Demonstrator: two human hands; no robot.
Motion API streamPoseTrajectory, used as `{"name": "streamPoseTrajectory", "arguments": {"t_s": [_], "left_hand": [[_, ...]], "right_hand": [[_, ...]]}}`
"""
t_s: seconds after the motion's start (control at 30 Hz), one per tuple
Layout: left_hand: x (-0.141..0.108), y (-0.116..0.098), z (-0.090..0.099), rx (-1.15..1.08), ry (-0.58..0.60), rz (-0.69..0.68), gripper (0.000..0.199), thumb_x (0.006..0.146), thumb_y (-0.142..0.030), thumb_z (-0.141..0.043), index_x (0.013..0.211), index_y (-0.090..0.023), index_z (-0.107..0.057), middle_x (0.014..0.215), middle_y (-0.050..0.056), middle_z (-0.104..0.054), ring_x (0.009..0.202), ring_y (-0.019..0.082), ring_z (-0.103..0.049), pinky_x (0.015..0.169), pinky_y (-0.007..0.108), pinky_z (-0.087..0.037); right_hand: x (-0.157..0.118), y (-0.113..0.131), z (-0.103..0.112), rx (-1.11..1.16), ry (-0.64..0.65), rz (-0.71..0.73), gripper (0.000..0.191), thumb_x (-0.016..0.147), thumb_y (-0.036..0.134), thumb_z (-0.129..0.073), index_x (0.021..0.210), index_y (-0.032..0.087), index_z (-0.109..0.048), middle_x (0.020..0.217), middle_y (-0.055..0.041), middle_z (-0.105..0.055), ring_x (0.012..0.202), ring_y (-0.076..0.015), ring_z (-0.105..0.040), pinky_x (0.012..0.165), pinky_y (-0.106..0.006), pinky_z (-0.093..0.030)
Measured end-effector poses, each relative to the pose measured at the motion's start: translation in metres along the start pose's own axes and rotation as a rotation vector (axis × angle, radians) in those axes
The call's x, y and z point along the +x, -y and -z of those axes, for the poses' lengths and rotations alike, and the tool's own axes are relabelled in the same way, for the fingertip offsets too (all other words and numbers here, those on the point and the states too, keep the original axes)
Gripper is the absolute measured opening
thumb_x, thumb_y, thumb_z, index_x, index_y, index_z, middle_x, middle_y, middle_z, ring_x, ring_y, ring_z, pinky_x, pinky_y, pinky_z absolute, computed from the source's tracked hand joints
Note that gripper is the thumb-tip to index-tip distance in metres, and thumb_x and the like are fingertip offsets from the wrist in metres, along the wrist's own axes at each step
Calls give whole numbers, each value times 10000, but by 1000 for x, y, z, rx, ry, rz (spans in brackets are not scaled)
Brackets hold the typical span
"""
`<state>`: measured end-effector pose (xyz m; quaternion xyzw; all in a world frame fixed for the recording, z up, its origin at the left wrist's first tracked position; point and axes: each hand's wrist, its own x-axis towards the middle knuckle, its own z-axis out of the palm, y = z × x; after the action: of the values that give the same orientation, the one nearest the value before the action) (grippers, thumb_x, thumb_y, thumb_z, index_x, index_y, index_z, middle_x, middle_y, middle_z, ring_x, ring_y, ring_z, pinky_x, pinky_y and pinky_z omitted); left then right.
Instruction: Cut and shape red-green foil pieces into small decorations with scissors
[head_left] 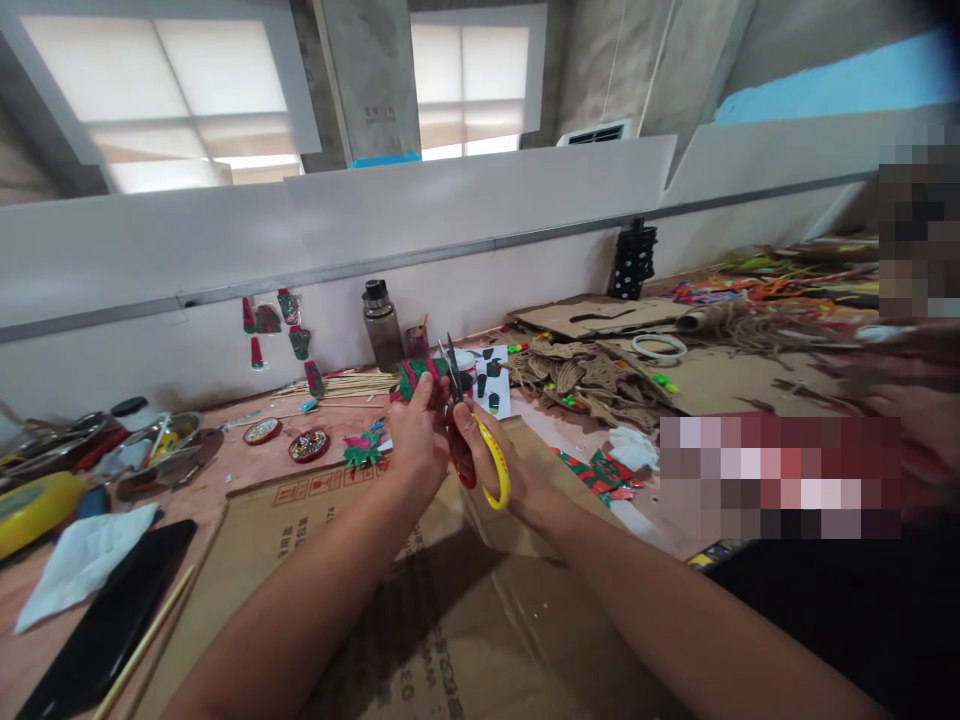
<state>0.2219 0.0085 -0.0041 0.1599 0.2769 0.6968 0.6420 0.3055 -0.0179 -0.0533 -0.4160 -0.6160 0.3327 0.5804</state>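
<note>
My left hand (424, 425) pinches a small green piece with red stripes (421, 376) and holds it up over the cardboard sheet (300, 560). In my right hand (487, 455) is a pair of scissors (493, 468) with yellow and dark red handles. The blades point up and away from me, slightly apart, close beside the striped piece. Whether they touch it I cannot tell. Behind my hands lies a white paper (495, 385) with dark green cut shapes. A green and red cut-out (364, 447) rests left of my left hand.
A grey bottle (383, 335) stands near the wall, by thin wooden sticks (337, 384). Two small dishes of beads (309, 444) sit at left, near a black tablet-like slab (112, 620). Brown cords (585, 370) are heaped at right. A co-worker's arm (911, 410) shows at far right.
</note>
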Motion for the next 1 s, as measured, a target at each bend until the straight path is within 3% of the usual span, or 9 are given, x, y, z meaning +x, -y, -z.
{"name": "streamPoseTrajectory", "arguments": {"t_s": [0.23, 0.47, 0.63, 0.8, 1.0], "left_hand": [[-3, 2, 2, 3, 44, -20, 175, 816, -147, -781, 704, -158, -648, 670, -1, -684, 619, 102, -646, 695, 235, -500], [-5, 2, 0, -3, 8, 7, 190, 850, -131, -739, 689, -150, -640, 659, 9, -687, 603, 102, -638, 673, 234, -485], [-5, 3, 1, 0, 12, 13, 188, 824, -150, -770, 686, -155, -643, 666, 1, -688, 608, 101, -641, 693, 237, -490], [-3, 5, 3, -8, 19, 10, 169, 828, -162, -755, 707, -158, -638, 681, 6, -697, 620, 106, -651, 697, 244, -492], [11, -3, 6, 34, 34, -100, 233, 710, -142, -809, 752, -181, -583, 685, -25, -683, 623, 109, -656, 676, 241, -491]], "right_hand": [[0, -2, -1, -13, -7, 2, 518, 977, 727, -394, 894, 238, -542, 766, -26, -599, 678, -194, -519, 643, -324, -480], [0, -2, -1, 37, -18, 22, 456, 989, 665, -434, 861, 242, -549, 801, -42, -621, 760, -222, -592, 727, -362, -523], [0, 2, -1, 29, -43, -23, 452, 951, 678, -454, 782, 260, -498, 714, -23, -558, 668, -214, -548, 598, -345, -481], [0, 3, -1, 22, -48, -32, 464, 953, 687, -444, 762, 264, -465, 690, -13, -517, 650, -204, -527, 565, -333, -446], [-3, 4, -4, 141, 34, -155, 540, 903, 804, -440, 801, 273, -442, 604, 38, -450, 477, -153, -415, 431, -305, -384]]}}
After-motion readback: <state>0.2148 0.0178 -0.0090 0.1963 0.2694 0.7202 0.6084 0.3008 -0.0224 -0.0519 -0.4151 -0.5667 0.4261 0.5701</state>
